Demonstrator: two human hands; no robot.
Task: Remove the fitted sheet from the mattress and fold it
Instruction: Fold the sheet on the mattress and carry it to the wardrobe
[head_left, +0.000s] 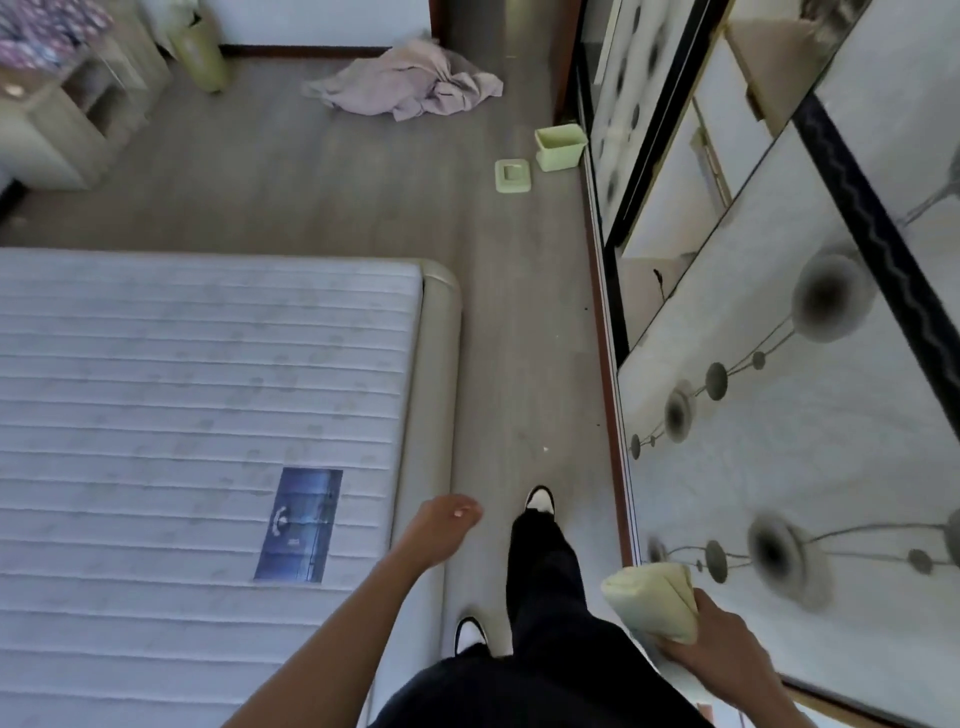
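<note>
The mattress (197, 415) is lying bare on the bed frame (441, 364), with its quilted top and a blue label (298, 525) showing near its right edge, so I judge that the removing step is already done. The right hand (722, 639) is grasping a pale yellow folded bundle (654, 600), with the fingers wrapping under it; this is most probably the fitted sheet, already folded small, though I cannot be sure from this view alone. The bundle is hanging at the person's right side, close to the mirrored wardrobe door (779, 415) and apart from the bed.

The left hand (441, 530) is swinging free over the right edge of the bed frame. Its grip is released, the fingers are loosely curled and holding nothing.

The person is standing on the floor (363, 182) in the narrow strip between the bed and the wardrobe, one foot in front of the other, so it seems they are walking along the bed.

On the floor beyond the far corner of the bed, a pinkish crumpled cloth (410, 85) is lying, and a small green bin (558, 148) with its lid (512, 175) beside it is near the wardrobe.

To my judgement, the task is nearly finishing. The next move is asking only for a place to set the bundle down flat, without letting the folds open.
</note>
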